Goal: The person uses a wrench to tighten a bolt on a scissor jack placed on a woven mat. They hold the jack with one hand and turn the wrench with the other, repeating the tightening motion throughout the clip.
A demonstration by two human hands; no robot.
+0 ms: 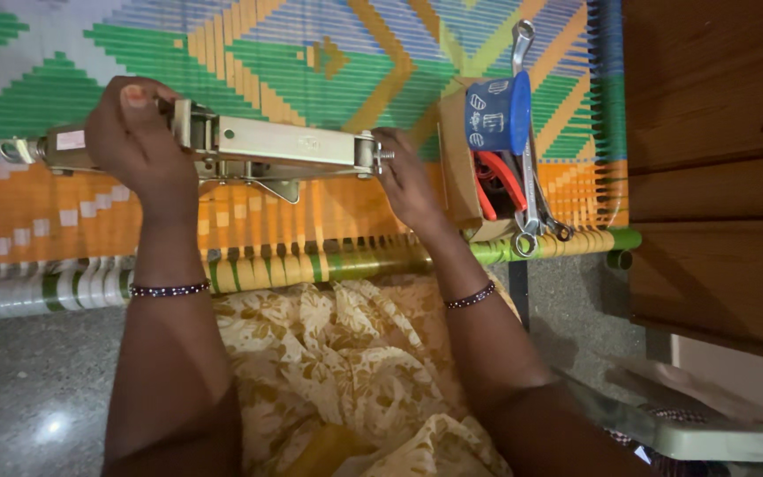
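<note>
The scissor jack (222, 150) — a folded, zinc-coloured metal one — is held just above a woven cot surface (328, 62) of green, orange and white bands, its long axis running left to right across the view, nearly level. Its eyelet end (12, 148) points left and the threaded screw tip (385, 155) points right. The left hand (139, 132) is closed around the body toward the eyelet end, fingers wrapped over the top. The right hand (408, 177) sits at the screw end, fingertips pinched lightly at the bolt, palm half open. By my reading this is a handling step — steadying the body with one hand while working the screw end with the other; turning that screw would call for a firm hold on the left. Just right of the jack stands a cardboard box (457, 159) holding tape, a red-handled tool and spanners (532, 185), beside a wooden cabinet (717, 168).
</note>
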